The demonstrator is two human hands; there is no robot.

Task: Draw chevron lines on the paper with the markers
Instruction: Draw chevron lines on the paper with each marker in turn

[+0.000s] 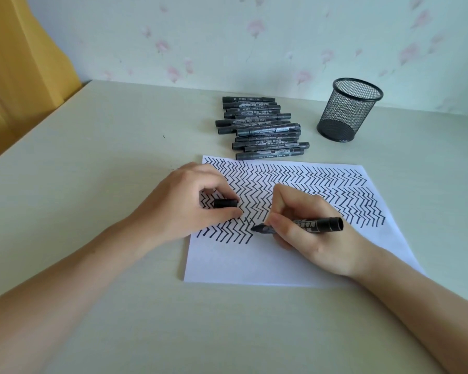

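Observation:
A white paper (254, 263) lies on the table, its upper part filled with rows of black chevron lines (322, 184). My right hand (308, 238) grips a black marker (316, 225) with the tip pointing left, touching the paper at the end of the lowest row. My left hand (184, 206) rests on the paper's left side and pinches the marker's black cap (225, 203) between thumb and fingers. The lower third of the sheet is blank.
Several black markers (262, 128) lie in a pile behind the paper. A black mesh pen cup (349, 109) stands upright at the back right, near the wall. A yellow curtain (19, 63) hangs at the left beyond the table edge.

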